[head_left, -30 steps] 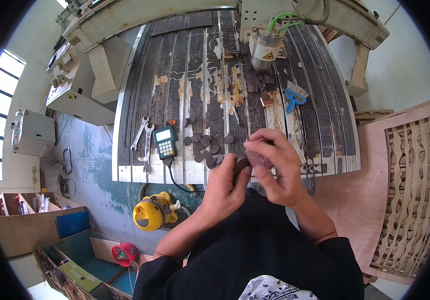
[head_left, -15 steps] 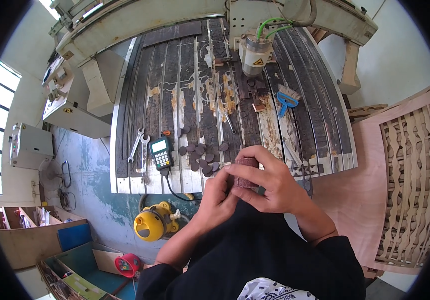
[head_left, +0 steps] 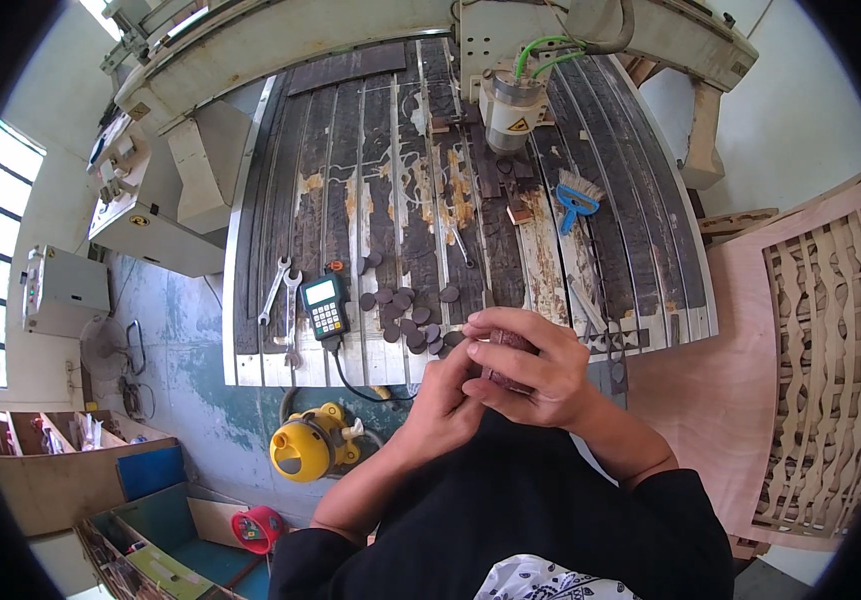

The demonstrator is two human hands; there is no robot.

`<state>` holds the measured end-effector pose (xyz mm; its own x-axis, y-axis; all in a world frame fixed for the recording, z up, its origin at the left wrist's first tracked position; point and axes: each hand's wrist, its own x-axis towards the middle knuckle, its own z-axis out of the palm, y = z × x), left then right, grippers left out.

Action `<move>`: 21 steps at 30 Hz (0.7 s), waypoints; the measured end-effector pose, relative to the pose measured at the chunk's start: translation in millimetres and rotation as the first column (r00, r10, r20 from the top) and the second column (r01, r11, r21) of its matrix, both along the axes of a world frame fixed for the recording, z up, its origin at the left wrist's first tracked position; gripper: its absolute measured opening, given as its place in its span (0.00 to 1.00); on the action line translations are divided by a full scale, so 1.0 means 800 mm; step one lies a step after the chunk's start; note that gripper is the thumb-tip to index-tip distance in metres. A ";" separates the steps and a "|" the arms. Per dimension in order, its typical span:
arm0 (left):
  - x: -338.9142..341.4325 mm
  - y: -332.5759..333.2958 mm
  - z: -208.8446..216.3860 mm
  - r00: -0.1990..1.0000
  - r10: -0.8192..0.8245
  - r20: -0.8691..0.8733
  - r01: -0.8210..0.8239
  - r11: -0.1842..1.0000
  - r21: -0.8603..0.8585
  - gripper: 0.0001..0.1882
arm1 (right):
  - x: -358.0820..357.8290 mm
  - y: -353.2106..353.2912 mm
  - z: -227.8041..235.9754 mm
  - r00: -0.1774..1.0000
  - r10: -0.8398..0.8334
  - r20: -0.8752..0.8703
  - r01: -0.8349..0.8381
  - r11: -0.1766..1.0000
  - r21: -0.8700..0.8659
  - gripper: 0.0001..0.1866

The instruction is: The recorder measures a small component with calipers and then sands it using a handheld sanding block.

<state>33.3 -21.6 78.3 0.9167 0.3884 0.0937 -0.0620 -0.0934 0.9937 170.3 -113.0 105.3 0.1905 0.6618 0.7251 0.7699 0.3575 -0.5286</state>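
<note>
My right hand [head_left: 548, 378] curls its fingers and thumb round a reddish-brown, rough-surfaced piece [head_left: 506, 366], possibly folded sandpaper; most of it is covered. Against its left side, my left hand [head_left: 447, 398] is closed, fingertips tucked behind the right hand's. Whatever the left fingers pinch is hidden. Both hands are held just above the near edge of the slatted machine bed [head_left: 370, 362]. Several dark brown round discs [head_left: 417, 312] lie loose on the bed, left of and beyond my hands.
Left of the discs lie a keypad controller [head_left: 323, 305] and wrenches [head_left: 292, 310]. A blue brush [head_left: 577, 203] rests farther right, below the machine's spindle [head_left: 507, 110]. On the floor stands a yellow vacuum [head_left: 302, 449]. A cut-out wooden panel [head_left: 740, 370] is at right.
The right hand has turned and closed further over the reddish-brown piece, so less of it shows. My left hand has shifted slightly right, closer against the right.
</note>
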 end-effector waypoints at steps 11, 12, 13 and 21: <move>0.002 -0.007 0.019 0.998 0.040 -0.049 -0.055 0.924 -0.379 0.06 | 0.011 -0.005 0.013 0.989 0.081 -0.125 -0.074 0.996 0.053 0.07; -0.001 -0.004 0.017 0.999 -0.003 -0.042 -0.011 0.945 -0.327 0.06 | 0.016 -0.006 0.004 0.991 0.059 -0.122 -0.056 0.998 0.032 0.09; -0.002 -0.003 0.017 0.998 -0.046 -0.038 0.034 0.961 -0.274 0.07 | 0.024 -0.009 -0.002 0.991 0.055 -0.122 -0.051 0.998 0.034 0.09; 0.002 -0.004 0.025 0.998 -0.003 -0.064 -0.010 0.979 -0.205 0.06 | 0.032 -0.008 0.003 0.979 -0.113 -0.169 0.096 0.990 -0.105 0.10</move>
